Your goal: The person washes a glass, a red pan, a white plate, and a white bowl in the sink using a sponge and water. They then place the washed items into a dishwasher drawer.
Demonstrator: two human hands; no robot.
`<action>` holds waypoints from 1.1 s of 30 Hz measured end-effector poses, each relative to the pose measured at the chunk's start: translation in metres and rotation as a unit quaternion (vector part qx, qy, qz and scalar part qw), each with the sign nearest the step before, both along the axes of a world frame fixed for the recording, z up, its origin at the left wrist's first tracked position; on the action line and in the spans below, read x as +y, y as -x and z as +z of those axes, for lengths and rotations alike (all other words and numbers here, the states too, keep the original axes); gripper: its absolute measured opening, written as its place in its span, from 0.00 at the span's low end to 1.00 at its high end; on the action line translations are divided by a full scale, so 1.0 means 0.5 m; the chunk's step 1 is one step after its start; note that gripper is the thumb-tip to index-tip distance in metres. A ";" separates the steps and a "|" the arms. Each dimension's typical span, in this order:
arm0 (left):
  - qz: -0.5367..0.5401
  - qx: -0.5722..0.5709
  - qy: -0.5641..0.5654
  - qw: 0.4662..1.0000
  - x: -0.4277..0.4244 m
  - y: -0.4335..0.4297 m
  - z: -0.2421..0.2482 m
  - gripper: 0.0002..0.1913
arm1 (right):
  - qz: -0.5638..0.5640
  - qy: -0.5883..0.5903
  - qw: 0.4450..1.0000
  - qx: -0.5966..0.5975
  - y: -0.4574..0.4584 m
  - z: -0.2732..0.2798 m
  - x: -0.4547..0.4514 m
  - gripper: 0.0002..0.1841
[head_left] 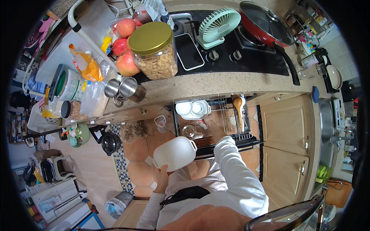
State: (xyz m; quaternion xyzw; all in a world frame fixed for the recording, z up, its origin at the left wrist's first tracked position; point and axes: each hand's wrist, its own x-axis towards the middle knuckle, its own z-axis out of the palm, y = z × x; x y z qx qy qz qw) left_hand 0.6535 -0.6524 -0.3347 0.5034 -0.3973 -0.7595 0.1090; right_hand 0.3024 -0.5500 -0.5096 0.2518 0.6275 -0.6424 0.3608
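Observation:
My left hand [164, 176] grips the near end of a white oblong dish [175, 154] with small end handles. The dish is held in front of a pulled-out wire drawer basket [199, 145]. My right hand [208, 120] reaches down into the basket, at the near edge of a white handled dish [205, 117] that has small white round bowls [184, 108] in it. The fingers of that hand are partly hidden, so its grip is unclear. A clear glass bowl [189, 131] lies nearer to me in the basket. A wooden spoon [238, 106] rests in the right-hand rack.
Above the drawer, the stone counter edge [219, 82] runs across. A pan's black handle [289, 65] juts over it. The counter bears a jar of cashews [157, 65], steel cups [128, 88], a phone [189, 52] and a green fan [219, 27]. Cabinet doors [284, 124] flank the drawer.

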 end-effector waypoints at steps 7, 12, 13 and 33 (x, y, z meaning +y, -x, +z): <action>-0.043 0.031 0.003 0.999 -0.009 0.028 -0.014 0.18 | 0.038 -0.089 0.992 0.080 -0.010 0.015 0.088 0.21; -0.124 0.060 0.012 0.990 -0.045 0.105 -0.009 0.19 | -0.007 -0.074 0.990 0.122 -0.019 0.002 0.198 0.16; -0.134 0.064 0.013 0.989 -0.053 0.128 -0.002 0.19 | -0.021 -0.046 0.993 0.109 -0.026 0.037 0.210 0.15; -0.470 0.128 0.210 0.847 -0.250 0.475 -0.530 0.12 | -0.140 -0.060 0.979 0.134 -0.107 0.258 0.444 0.10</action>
